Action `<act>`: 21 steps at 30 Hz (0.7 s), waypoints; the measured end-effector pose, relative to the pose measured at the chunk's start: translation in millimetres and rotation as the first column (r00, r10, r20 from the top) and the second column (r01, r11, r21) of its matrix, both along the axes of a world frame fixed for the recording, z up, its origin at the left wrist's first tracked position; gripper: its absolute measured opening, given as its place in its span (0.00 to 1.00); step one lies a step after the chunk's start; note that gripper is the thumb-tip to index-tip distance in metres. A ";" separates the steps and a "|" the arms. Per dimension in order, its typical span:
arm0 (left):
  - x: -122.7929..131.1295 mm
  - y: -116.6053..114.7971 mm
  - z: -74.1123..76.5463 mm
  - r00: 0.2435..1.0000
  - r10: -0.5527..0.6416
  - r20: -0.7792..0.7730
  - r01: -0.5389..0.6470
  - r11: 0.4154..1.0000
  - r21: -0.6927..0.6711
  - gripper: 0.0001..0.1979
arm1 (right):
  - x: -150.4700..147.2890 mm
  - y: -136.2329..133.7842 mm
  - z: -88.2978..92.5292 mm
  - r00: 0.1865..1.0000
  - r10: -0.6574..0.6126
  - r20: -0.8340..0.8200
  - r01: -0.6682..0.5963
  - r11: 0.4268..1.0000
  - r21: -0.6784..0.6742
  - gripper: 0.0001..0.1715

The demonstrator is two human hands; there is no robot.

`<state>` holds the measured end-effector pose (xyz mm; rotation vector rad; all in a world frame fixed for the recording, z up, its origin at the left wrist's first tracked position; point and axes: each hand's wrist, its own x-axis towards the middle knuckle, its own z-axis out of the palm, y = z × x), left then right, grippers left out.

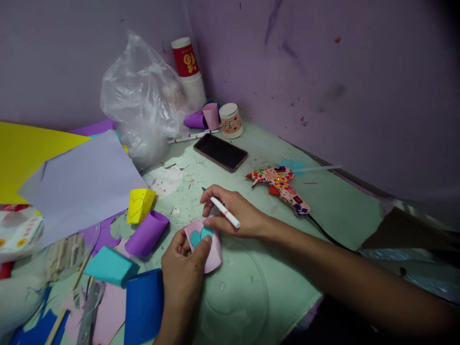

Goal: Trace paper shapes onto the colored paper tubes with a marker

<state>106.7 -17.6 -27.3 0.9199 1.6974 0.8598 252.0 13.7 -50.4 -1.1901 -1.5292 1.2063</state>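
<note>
My left hand (183,268) is closed on a curved piece of pink paper (214,258), its thumb pressing over a teal paper heart (195,238) that lies on the pink surface. Between the fingers of my right hand (244,211) sits a white marker (225,212) with a dark green tip, pointing away to the upper left. The right thumb rests at the top edge of the pink paper, close to the heart. Left of my hands are a purple paper roll (147,235), a yellow paper piece with a drawn heart (138,206), a teal roll (109,266) and a blue roll (143,304).
A floral glue gun (282,184) with a cord lies to the right, near a phone (221,152). Behind stand a clear plastic bag (143,96), stacked paper cups (187,62) and a decorated cup (231,122). Scissors (88,311) and coloured sheets (82,177) lie left.
</note>
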 end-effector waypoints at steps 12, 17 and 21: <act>-0.7 -1.1 0.0 1.000 -0.007 0.016 0.007 1.000 0.010 0.19 | 0.9 9.7 -5.3 0.977 0.213 -0.014 -0.214 0.977 -0.018 0.17; -0.2 -1.6 -0.5 1.000 -0.012 0.024 0.012 1.000 0.020 0.19 | 2.0 13.6 -5.1 0.957 0.289 -0.020 -0.289 0.957 0.011 0.16; -0.1 -2.3 -0.1 0.999 -0.016 0.035 0.015 1.000 0.022 0.20 | 2.1 12.0 -6.1 0.952 0.300 -0.065 -0.299 0.954 0.031 0.14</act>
